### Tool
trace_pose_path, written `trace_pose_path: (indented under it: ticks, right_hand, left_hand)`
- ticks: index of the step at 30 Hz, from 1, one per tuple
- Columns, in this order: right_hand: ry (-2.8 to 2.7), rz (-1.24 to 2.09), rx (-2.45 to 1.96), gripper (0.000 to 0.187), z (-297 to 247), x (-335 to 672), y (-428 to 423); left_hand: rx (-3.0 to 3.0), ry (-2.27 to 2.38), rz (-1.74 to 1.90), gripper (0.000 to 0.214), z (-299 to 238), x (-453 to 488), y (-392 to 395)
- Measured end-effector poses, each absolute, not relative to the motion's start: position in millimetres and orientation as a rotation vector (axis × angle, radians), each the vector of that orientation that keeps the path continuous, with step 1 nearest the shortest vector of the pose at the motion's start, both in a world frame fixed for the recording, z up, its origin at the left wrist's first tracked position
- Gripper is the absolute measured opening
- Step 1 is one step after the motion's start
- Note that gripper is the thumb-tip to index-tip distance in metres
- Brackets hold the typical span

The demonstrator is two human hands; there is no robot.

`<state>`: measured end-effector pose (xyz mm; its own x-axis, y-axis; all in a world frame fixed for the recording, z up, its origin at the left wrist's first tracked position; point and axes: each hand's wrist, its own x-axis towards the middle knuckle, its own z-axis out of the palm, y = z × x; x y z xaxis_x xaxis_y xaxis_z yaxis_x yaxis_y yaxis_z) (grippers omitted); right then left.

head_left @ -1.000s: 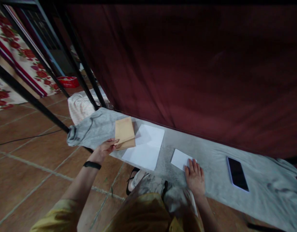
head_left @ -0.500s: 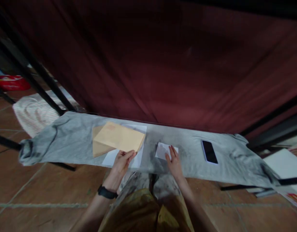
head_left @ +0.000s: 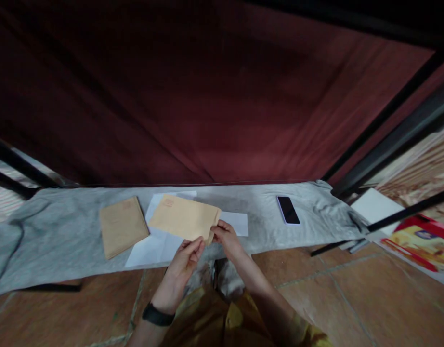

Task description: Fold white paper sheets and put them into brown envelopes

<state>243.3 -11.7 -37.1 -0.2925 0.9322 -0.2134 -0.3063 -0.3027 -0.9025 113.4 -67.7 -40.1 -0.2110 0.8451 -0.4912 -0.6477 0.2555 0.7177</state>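
A: Hands, state?

B: Your left hand is closed on the envelope's near edge. Your right hand is pinched shut on its right corner. You hold the envelope just above the cloth, over the sheet.

A: Counts?

B: Envelopes: two, one held and the second envelope flat on the cloth, left. White papers: two, the sheet and a slip. Phone: one, well apart, right.
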Motion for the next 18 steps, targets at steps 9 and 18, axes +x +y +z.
trace_pose_path:
  ticks: [9, 18]
  right_hand:
    - [-1.078, 1.736, -0.916, 0.036, -24.7, 268.8, -18.1]
    - [-1.407, 1.355, -0.944, 0.025, -9.6, 308.1, -25.7]
  left_hand:
    - [0.282, 1.075, 1.289, 0.028, -30.5, 134.4, -82.0]
    - [1.63, 1.533, 1.345, 0.033, -11.4, 113.0, -121.0]
